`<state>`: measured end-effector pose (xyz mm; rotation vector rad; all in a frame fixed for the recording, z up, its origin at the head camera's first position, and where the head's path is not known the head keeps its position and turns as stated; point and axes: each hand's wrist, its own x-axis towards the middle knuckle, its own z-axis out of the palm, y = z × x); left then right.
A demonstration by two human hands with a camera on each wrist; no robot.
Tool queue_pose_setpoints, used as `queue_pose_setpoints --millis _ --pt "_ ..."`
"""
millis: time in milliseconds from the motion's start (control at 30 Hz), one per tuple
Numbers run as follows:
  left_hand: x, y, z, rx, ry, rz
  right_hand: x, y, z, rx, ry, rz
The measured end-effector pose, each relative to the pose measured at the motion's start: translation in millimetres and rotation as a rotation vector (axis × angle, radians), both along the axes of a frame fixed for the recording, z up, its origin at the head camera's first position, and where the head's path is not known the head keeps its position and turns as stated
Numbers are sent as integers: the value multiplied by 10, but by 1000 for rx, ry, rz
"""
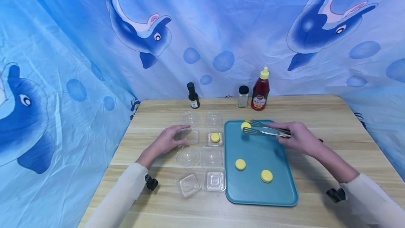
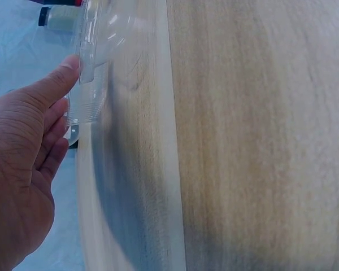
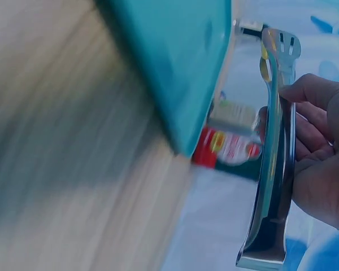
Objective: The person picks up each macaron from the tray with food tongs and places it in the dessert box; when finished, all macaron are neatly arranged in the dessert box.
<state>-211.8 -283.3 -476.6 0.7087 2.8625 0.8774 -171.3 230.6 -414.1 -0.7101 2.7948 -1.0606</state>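
Observation:
My right hand (image 1: 299, 138) holds metal tongs (image 3: 277, 147) over the far part of a teal tray (image 1: 256, 154). Near their slotted tips is a yellow macaron (image 1: 245, 125); whether they grip it cannot be told. Two more yellow macarons, one left (image 1: 240, 164) and one right (image 1: 267, 176), lie nearer on the tray. My left hand (image 1: 167, 139) holds a small clear plastic box (image 1: 191, 137), its thumb and fingers curled about the sides. In the left wrist view, the thumb touches the clear plastic edge (image 2: 87, 62). Another clear box (image 1: 219, 142) beside it contains a yellow macaron (image 1: 215, 137).
Several clear plastic boxes and lids stand left of the tray, including a ridged box (image 1: 216, 179) at the front. Along the back stand a dark bottle (image 1: 193, 96), a black-capped jar (image 1: 243, 96) and a red sauce bottle (image 1: 261, 90). A dolphin-print curtain (image 1: 221, 27) hangs behind.

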Motion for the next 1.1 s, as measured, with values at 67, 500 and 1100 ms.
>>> queue_pose_setpoints --millis 67,500,1100 --pt "6 7 11 4 -8 2 -49 -124 28 -11 -11 6" --pt "-2 -2 20 18 -39 3 -309 -1043 2 -68 -10 139" --pt "5 6 29 11 -23 9 -488 -1959 -215 -31 17 273"
